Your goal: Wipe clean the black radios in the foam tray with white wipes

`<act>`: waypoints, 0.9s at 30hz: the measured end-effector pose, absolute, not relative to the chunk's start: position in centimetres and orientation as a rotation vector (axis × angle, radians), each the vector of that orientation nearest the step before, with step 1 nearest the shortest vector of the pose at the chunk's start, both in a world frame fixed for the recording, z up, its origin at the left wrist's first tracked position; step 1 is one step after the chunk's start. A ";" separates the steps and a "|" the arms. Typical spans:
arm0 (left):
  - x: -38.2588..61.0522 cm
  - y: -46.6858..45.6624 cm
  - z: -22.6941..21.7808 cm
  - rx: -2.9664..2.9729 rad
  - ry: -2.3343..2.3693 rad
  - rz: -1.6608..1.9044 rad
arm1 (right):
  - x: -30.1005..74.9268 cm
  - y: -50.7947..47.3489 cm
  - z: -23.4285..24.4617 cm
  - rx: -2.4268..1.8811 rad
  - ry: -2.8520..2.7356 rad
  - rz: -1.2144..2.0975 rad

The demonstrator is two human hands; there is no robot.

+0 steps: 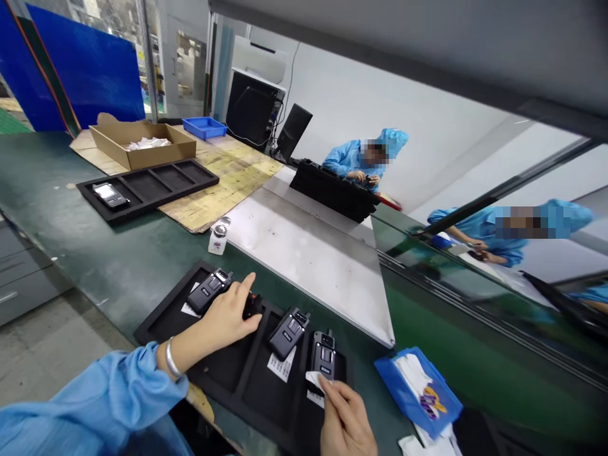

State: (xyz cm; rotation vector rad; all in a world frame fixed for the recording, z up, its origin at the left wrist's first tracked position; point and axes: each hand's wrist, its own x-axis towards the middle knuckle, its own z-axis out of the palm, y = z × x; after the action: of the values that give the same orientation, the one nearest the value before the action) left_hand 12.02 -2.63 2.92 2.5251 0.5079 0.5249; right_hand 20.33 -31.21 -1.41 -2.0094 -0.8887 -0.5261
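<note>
The black tray (247, 380) lies on the green counter (118, 266) under both hands, its slots holding four small black radios. The left hand's (228, 316) grip is closed lightly over one radio (251, 306) in the second slot, thumb and fingers curled on it and the forefinger stretched forward; most of that radio is hidden beneath the hand. Just to the left of this grip sits another radio (209, 289), untouched. To its right a third radio (289, 331) lies tilted over a white label (280, 366). The right hand's (344, 421) grip is narrow, thumb and forefinger pinching a small white cloth (314, 380) that touches the lower end of the fourth radio (323, 356). Right of that grip lies a blue packet (422, 392) with white wipes showing. Well beyond the left grip stands a small white bottle (218, 239), and farther off a second black tray (147, 187) and a cardboard box (142, 144). Two people in blue coats work at the counter's far end.
</note>
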 end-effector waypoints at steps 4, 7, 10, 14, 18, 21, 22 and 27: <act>16.5 -3.2 4.3 2.810 0.702 0.153 | 19.1 -33.5 -3.8 -2.061 -0.630 -0.596; 17.7 -4.4 5.1 2.872 0.732 0.168 | 18.8 -33.5 -4.8 -1.930 -0.467 -0.628; 18.5 -6.9 5.7 2.912 0.691 0.222 | 19.1 -33.4 -5.4 -1.837 -0.400 -0.586; 21.0 -11.1 5.3 2.913 0.534 0.164 | 19.4 -33.9 -5.9 -1.847 -0.406 -0.502; 23.5 -13.4 4.3 2.887 0.520 0.136 | 19.1 -34.3 -6.1 -1.840 -0.433 -0.495; 22.8 -13.1 4.0 2.860 0.466 0.155 | 19.1 -34.6 -6.1 -1.830 -0.391 -0.462; 21.9 -12.8 3.8 2.842 0.415 0.177 | 19.1 -34.7 -6.1 -1.821 -0.366 -0.448; 15.3 -10.6 1.8 2.404 -0.138 0.634 | 19.5 -34.3 -4.7 -1.743 -0.277 -0.339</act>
State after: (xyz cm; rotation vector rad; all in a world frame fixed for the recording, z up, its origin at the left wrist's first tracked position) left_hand 15.33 -10.61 1.81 2.4041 -0.1377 0.6335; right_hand 19.50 -34.29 -4.73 -1.7429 -0.2773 -0.3394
